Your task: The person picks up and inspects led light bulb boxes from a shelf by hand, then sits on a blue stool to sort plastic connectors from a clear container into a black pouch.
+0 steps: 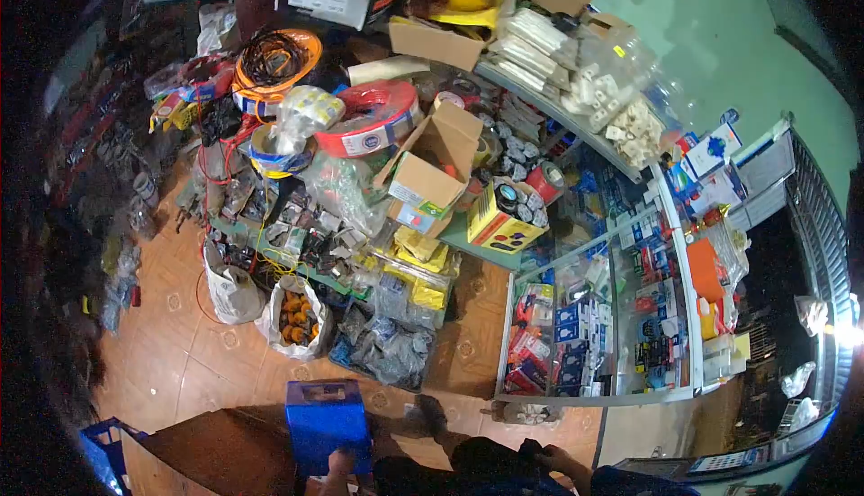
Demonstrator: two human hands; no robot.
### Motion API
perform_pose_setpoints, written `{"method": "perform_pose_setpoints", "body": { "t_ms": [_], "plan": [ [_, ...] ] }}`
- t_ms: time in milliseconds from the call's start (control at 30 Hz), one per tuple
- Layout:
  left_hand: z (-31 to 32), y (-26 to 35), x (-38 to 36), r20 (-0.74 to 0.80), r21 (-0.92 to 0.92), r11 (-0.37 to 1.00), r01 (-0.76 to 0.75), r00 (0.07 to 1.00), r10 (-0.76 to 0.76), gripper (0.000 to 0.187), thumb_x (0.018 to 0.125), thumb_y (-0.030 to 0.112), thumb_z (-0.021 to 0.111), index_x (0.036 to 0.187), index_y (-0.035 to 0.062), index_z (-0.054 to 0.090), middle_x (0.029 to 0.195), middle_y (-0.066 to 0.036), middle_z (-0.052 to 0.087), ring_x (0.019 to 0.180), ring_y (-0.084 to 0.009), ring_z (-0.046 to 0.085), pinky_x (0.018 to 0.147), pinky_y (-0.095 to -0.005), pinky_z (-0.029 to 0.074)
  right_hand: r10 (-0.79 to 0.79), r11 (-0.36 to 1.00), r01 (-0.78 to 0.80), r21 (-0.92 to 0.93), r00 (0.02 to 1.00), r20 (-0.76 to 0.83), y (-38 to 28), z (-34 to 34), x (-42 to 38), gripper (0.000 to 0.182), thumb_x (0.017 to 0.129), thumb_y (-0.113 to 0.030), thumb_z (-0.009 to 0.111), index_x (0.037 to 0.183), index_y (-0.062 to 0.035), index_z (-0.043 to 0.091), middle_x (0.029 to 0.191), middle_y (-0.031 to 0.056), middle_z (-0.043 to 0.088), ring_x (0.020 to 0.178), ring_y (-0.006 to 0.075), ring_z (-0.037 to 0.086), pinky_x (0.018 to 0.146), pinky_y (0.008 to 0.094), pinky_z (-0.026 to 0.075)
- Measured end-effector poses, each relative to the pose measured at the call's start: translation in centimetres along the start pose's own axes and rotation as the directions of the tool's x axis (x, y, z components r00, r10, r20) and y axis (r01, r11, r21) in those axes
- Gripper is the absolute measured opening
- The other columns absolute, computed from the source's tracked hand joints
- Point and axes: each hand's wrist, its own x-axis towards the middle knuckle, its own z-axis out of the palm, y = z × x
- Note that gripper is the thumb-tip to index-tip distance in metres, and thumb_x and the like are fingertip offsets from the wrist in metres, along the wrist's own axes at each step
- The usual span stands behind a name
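Note:
At the bottom of the head view, my left hand [340, 463] is against the near side of a blue plastic stool [324, 397] with a slot in its top. Its fingers are too small and blurred to read. My right hand [555, 460] is beside my dark-clothed legs, its fingers closed around a small dark object [531, 447] that I cannot make out. Past the stool on the tiled floor stand a white sack [297, 350] of orange-yellow pieces and a crate [382, 352] of grey plastic-wrapped packets.
A cardboard box [211, 451] lies left of the stool. Ahead, a low stand carries a red coil [369, 118], an open carton [438, 149] and a yellow box of tape rolls [507, 217]. To the right is a glass display case [688, 316] with boxed goods.

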Motion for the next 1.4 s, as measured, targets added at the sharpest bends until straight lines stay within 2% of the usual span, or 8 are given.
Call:
{"method": "perform_pose_setpoints", "body": {
  "t_ms": [167, 367, 633, 733, 933, 1100, 1200, 1400],
  "plan": [
    [-2.1, 4.3, -1.2, -0.144, -0.064, 0.981, -0.185, 0.974, 0.174, 0.037, 0.088, 0.044, 0.062, 0.094, 0.0089, 0.072, 0.087, -0.018, 0.072, 0.088, -0.0401, 0.070, 0.077, -0.0487, 0.056, -0.373, 0.910, 0.369, -0.187, 0.928, 0.014, 2.8, -0.7, 3.8, 0.075, 0.083, -0.066, 0.069, 0.118, 0.0006, 0.063, 0.104, 0.0171, 0.071, 0.092, 0.0275, 0.070, 0.078, 0.0397, 0.055],
    [-0.8, 9.8, -1.4, -0.266, -0.099, 0.983, -0.153, 0.956, 0.122, 0.040, 0.089, 0.044, 0.065, 0.100, 0.0065, 0.072, 0.098, -0.020, 0.073, 0.094, -0.0408, 0.069, 0.081, -0.0482, 0.055, -0.217, 0.957, 0.234, -0.170, 0.970, 0.110, 1.7, -2.9, 6.1, 0.053, 0.080, -0.047, 0.071, 0.113, -0.0044, 0.067, 0.101, 0.0177, 0.074, 0.089, 0.0318, 0.073, 0.082, 0.0433, 0.055],
    [6.1, 27.7, -8.0, -0.397, -0.332, 0.905, -0.265, 0.910, 0.121, 0.042, 0.094, 0.038, 0.062, 0.113, 0.0020, 0.070, 0.101, -0.022, 0.073, 0.100, -0.0399, 0.070, 0.086, -0.0444, 0.055, -0.708, 0.697, 0.698, 0.165, 0.706, 0.008, 3.1, -9.8, 10.1, 0.065, 0.087, -0.054, 0.072, 0.124, -0.0011, 0.063, 0.109, 0.0198, 0.070, 0.098, 0.0299, 0.070, 0.085, 0.0400, 0.054],
    [10.6, 33.3, -8.3, -0.348, -0.332, 0.912, -0.243, 0.930, 0.121, 0.042, 0.095, 0.037, 0.062, 0.117, 0.0025, 0.069, 0.104, -0.019, 0.074, 0.100, -0.0388, 0.070, 0.088, -0.0433, 0.055, -0.596, 0.799, 0.594, -0.098, 0.803, 0.012, 4.6, -11.4, 13.7, 0.068, 0.088, -0.054, 0.071, 0.127, 0.0006, 0.061, 0.117, 0.0241, 0.067, 0.109, 0.0331, 0.067, 0.092, 0.0410, 0.052],
    [13.4, 40.0, -8.8, -0.299, -0.352, 0.899, -0.260, 0.942, 0.156, 0.046, 0.095, 0.036, 0.064, 0.125, 0.0013, 0.064, 0.108, -0.022, 0.072, 0.102, -0.0379, 0.070, 0.090, -0.0450, 0.055, -0.704, 0.682, 0.712, 0.167, 0.701, -0.113, 7.4, -13.1, 17.8, 0.050, 0.091, -0.036, 0.074, 0.122, 0.0011, 0.062, 0.104, 0.0137, 0.069, 0.092, 0.0211, 0.067, 0.082, 0.0362, 0.054],
    [15.2, 46.9, -8.9, -0.177, -0.691, 0.595, -0.411, 0.894, 0.412, 0.054, 0.099, 0.038, 0.063, 0.137, 0.0012, 0.053, 0.119, -0.012, 0.070, 0.099, -0.0255, 0.069, 0.087, -0.0384, 0.055, -0.731, 0.655, 0.658, 0.371, 0.675, 0.093, 0.6, -14.6, 12.3, 0.049, 0.098, -0.030, 0.066, 0.134, 0.0000, 0.051, 0.104, 0.0073, 0.066, 0.092, 0.0157, 0.063, 0.082, 0.0327, 0.053],
    [8.6, 56.1, -17.8, 0.037, -0.998, 0.069, 0.014, 0.934, 0.354, 0.048, 0.101, 0.032, 0.061, 0.133, -0.0027, 0.056, 0.119, -0.009, 0.067, 0.098, -0.0194, 0.066, 0.085, -0.0341, 0.055, -0.836, 0.498, 0.741, 0.450, 0.549, 0.021, -2.6, -11.6, 11.2, 0.051, 0.101, -0.031, 0.063, 0.139, -0.0025, 0.047, 0.110, 0.0083, 0.064, 0.094, 0.0154, 0.062, 0.082, 0.0323, 0.052],
    [4.8, 56.6, -13.8, -0.372, -0.874, 0.298, -0.384, 0.923, 0.096, 0.035, 0.094, 0.026, 0.071, 0.112, -0.0041, 0.066, 0.096, -0.005, 0.070, 0.084, -0.0137, 0.064, 0.073, -0.0285, 0.052, -0.858, 0.500, 0.797, 0.338, 0.510, 0.066, -10.0, -18.2, 4.1, 0.053, 0.101, -0.025, 0.061, 0.146, -0.0044, 0.041, 0.123, 0.0118, 0.059, 0.106, 0.0162, 0.059, 0.085, 0.0320, 0.052]
  ]
}}
